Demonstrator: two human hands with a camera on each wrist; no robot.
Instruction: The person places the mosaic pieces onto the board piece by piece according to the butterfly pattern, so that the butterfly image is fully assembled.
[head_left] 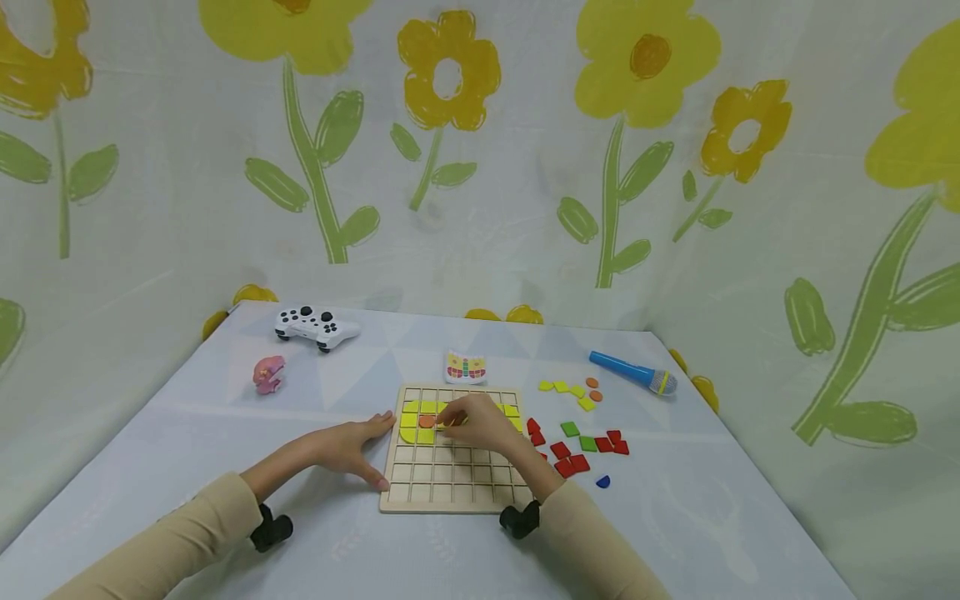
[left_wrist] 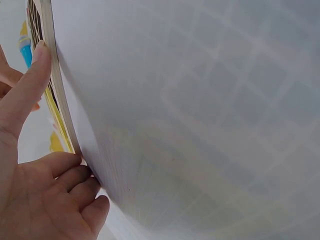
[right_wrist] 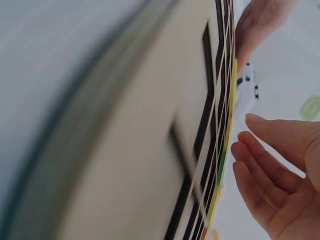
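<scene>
The pale wooden square board with a ruled grid lies flat at the table's middle, its far half carrying flat yellow pieces and, toward 10 o'clock, a flat orange disc. The right hand hangs over the far half, fingers loosely bent; the right wrist view shows thumb and forefinger apart, with no piece between them. The left hand is spread, touching the board's edge at 9 o'clock. The step in hand looks like laying pieces into cells; the next move probably calls for a light touch, squaring a piece to its lines while the board stays steady. A small white card printed with coloured blocks lies at 12 o'clock, 4 loose yellow squares at 2, flat red pieces at 3. Farther out are a blue toy microphone at 2 and a white plastic game controller at 11. No brand, label or writing is readable.
</scene>
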